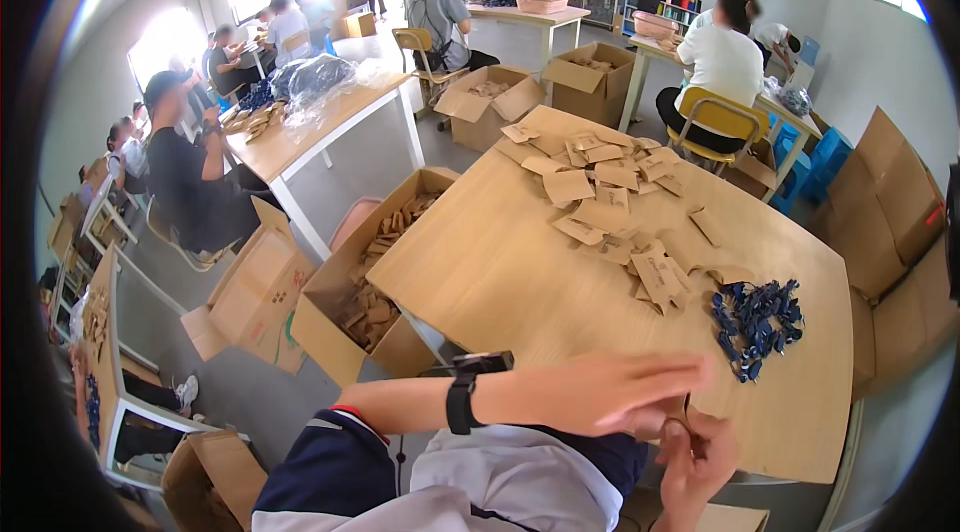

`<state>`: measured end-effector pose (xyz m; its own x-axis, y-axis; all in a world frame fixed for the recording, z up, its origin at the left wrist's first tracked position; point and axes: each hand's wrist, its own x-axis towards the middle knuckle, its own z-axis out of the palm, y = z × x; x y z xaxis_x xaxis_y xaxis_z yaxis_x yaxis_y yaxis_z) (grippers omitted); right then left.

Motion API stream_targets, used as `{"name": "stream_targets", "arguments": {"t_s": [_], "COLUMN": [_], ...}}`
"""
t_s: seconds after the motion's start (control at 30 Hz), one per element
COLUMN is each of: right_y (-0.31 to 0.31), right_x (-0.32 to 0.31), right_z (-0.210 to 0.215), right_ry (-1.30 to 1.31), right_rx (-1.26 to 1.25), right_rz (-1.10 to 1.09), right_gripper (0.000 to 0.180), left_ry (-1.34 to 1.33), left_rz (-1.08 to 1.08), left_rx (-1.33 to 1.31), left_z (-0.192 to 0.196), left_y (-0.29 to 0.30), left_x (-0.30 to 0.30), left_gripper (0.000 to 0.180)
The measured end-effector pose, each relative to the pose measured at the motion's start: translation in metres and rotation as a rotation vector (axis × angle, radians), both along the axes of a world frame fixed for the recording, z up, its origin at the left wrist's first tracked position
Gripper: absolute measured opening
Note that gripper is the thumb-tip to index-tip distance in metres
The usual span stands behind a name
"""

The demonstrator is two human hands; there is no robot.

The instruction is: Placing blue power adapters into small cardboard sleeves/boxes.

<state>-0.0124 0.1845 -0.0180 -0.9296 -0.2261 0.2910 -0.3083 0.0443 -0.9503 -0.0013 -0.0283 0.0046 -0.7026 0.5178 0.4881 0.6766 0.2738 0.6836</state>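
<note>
- Step in hand, my judgement: close two-handed fiddling with one small piece, over the near edge of the table (500, 252).
- Left hand (625, 394): fingers stretched nearly straight and together, laid across the right; can't tell whether it grips anything.
- Right hand (703, 457): fingers curled, thumb drawn in like a pinch; can't make out what, if anything, it has hold of.
- Dark sliver (687, 406): shows between the hands, above the table's near edge; too small to identify.
- Next move likely calls for a steady right pinch and the left fingers lined up with it.
- Paper packets (615, 175): one loose spread, far edge to middle of the table; dozens, overlapping, no exact count.
- Blue pieces (755, 327): one tangled heap, right part of the table; can't be counted singly.
- Packet box (345, 357): one, open, left of the table, many packets inside.
- Beyond the table's far edge: two open boxes, a nearer one (480, 132) and a farther one (588, 104).
- Hands at work here: two.
</note>
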Motion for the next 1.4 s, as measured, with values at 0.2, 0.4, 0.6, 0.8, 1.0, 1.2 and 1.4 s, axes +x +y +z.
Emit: {"name": "stream_targets", "arguments": {"t_s": [0.2, 0.4, 0.6, 0.8, 1.0, 1.2, 1.4], "right_y": [-0.007, -0.008, -0.033, -0.04, -0.013, -0.022, -0.012], "right_x": [-0.017, -0.021, -0.016, -0.01, -0.024, -0.04, -0.047], "right_z": [0.018, 0.017, 0.0, -0.013, -0.006, -0.014, -0.025], "right_ry": [0.975, 0.677, 0.436, 0.483, 0.409, 0.612, 0.47], "right_rx": [0.439, 0.393, 0.223, -0.015, 0.215, 0.367, 0.333], "right_rz": [-0.084, -0.08, -0.146, -0.253, 0.046, 0.07, 0.153], "right_gripper": [0.018, 0.016, 0.018, 0.006, 0.026, 0.042, 0.032], "left_ry": [-0.136, -0.477, -0.196, 0.105, -0.115, -0.541, -0.66], "left_rz": [0.322, 0.248, 0.463, 0.621, 0.588, 0.223, 0.03], "left_rx": [0.06, 0.431, 0.612, 0.489, 0.397, 0.786, 0.899], "left_z": [0.018, 0.012, -0.023, -0.022, -0.025, -0.048, -0.048], "left_y": [0.01, 0.016, 0.047, 0.051, 0.036, 0.05, 0.051], "left_x": [0.002, -0.002, -0.006, 0.001, 0.012, 0.013, 0.008], "left_gripper": [0.024, 0.017, 0.019, 0.024, 0.019, 0.02, 0.021]}}
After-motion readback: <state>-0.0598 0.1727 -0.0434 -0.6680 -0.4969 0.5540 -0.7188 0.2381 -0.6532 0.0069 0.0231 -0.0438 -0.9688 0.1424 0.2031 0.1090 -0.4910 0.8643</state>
